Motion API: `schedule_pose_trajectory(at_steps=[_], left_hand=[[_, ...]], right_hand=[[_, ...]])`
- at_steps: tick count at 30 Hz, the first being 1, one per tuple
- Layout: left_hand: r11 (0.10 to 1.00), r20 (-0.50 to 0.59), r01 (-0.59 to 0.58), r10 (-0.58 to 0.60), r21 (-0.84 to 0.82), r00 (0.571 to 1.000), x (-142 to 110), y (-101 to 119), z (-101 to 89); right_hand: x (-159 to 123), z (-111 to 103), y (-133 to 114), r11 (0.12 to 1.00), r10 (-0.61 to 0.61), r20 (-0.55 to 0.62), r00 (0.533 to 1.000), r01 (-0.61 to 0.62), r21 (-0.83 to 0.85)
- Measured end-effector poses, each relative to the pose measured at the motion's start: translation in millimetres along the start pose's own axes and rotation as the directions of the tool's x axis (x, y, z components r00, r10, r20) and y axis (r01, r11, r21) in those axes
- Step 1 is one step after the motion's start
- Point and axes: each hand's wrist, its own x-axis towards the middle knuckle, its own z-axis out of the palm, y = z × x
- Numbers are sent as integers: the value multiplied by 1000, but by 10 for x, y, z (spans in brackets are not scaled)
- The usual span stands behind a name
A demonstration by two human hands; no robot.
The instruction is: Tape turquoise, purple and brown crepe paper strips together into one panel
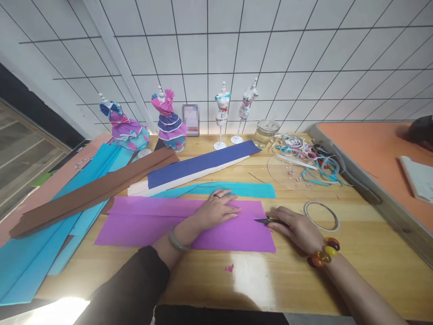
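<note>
Paper [240,237], purple and rectangular, lay under the flat, spread left hand [218,210]. The right hand [297,228] gripped a black pointed tool [263,221].

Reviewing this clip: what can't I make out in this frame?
All in the head view:
- Handle of the dark-tipped tool: mostly hidden by the right hand; its exact type is unclear.
- Purple paper under the left hand: covered by palm and fingers.
- Small upright panel: pixelated, content unreadable.
- Dark object and white sheets: cut off by the right edge.
</note>
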Motion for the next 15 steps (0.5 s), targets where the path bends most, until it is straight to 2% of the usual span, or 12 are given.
schedule_pose_trajectory(at_steps=[9, 15], left_hand=[[1000, -19, -21, 21, -21, 1000, -9, -23, 2], [1000, -16, -20, 20, -19, 1000, -13, -23, 7]], right_hand=[[-74, 8, 74, 1000, -23, -24, 999, 23, -7], [4, 9, -5, 1000, -16, -27, 1000, 17, 6]])
